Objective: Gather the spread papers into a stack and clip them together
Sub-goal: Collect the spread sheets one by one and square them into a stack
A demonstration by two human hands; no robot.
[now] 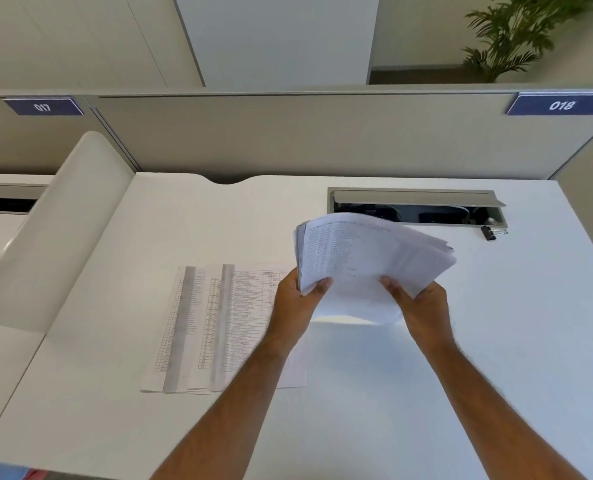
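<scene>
Left hand point(297, 296) and right hand point(423, 306) pinch one paper stack point(368, 258) above the white tabletop point(496, 341), several overlapping sheets point(219, 327) lying left, one binder clip point(490, 233) far right.

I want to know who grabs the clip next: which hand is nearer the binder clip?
Right. The right hand grips the paper stack below-left of the binder clip; the left hand holds the stack's far side, farther away.

"017" on left partition sign point(43, 107), "018" on right partition sign point(561, 105)
</scene>
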